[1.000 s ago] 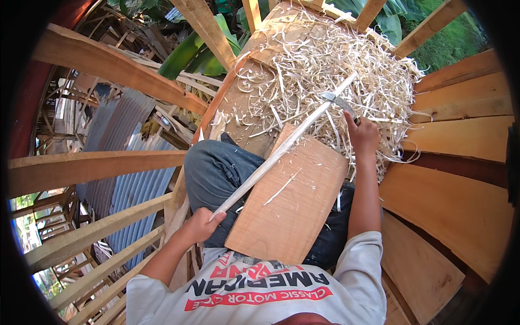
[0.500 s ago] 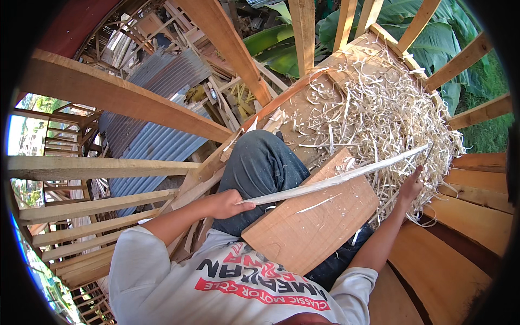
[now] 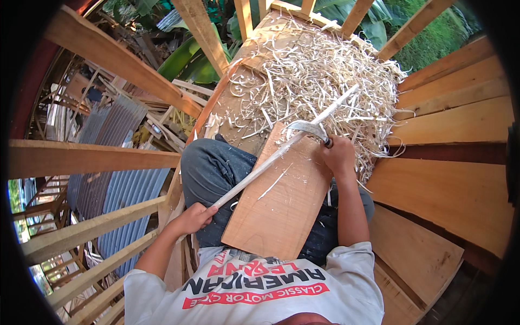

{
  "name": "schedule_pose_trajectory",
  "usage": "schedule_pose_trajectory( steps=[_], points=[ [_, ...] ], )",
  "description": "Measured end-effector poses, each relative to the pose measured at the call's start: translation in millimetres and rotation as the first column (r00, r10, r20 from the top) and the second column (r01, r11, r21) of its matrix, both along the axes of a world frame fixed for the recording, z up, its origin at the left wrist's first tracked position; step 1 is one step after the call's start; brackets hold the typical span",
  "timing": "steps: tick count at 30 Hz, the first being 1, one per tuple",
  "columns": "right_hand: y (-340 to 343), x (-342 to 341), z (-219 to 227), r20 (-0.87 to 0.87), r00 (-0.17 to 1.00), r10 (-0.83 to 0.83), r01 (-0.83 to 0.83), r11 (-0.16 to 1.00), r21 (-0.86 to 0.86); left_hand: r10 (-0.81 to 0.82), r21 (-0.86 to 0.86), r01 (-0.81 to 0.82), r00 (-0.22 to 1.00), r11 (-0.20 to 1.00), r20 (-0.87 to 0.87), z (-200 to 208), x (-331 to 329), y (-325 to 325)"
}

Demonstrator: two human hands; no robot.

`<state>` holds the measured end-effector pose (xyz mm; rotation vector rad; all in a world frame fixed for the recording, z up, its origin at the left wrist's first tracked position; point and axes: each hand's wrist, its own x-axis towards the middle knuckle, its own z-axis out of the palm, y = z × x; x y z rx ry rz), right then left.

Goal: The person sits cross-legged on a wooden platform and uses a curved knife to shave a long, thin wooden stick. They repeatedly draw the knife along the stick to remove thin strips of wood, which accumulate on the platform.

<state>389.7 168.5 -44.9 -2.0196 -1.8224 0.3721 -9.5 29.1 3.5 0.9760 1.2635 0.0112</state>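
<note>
My left hand (image 3: 197, 218) is closed round the near end of a long, pale, whittled stick (image 3: 246, 182). The stick slants away to the right, over a flat wooden board (image 3: 279, 216) lying across my lap, and its far end reaches above the shavings. In my right hand (image 3: 340, 155) is the dark handle of a curved knife (image 3: 307, 127). Its blade lies across the stick just past the board's far edge. A thin loose sliver and small chips rest on the board.
A heap of curled wood shavings (image 3: 325, 65) covers the floor ahead. Wooden slats (image 3: 97, 157) form a railing on the left, with corrugated metal sheets (image 3: 130, 189) beyond and below. Wide planks (image 3: 439, 187) stand at the right.
My right hand has drawn the knife back along the stick, from near its far tip toward me. The view has turned to the right, and the stick now points more steeply away.
</note>
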Motion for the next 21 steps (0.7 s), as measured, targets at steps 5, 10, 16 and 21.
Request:
schedule_pose_trajectory(
  steps=[5,10,16,21],
  points=[
    [-0.9,2.1,-4.1,0.088,0.995,-0.055,0.062,0.995,-0.083,0.016,-0.084,-0.013,0.999,0.996,0.037,0.6,-1.7,3.0],
    [4.8,3.7,-0.7,0.136,0.975,-0.176,0.194,0.972,-0.134,-0.037,0.104,0.050,0.992,0.993,-0.117,4.1,6.8,-2.9],
    [30.7,14.0,-0.5,0.161,0.950,-0.266,0.297,0.932,-0.209,-0.034,0.177,0.080,0.968,0.981,-0.248,5.6,13.0,-6.0],
    [51.8,38.7,-20.9,0.207,0.916,-0.345,0.376,0.917,-0.133,-0.029,0.169,0.072,0.970,0.983,-0.242,7.9,16.8,0.0]
  ],
)
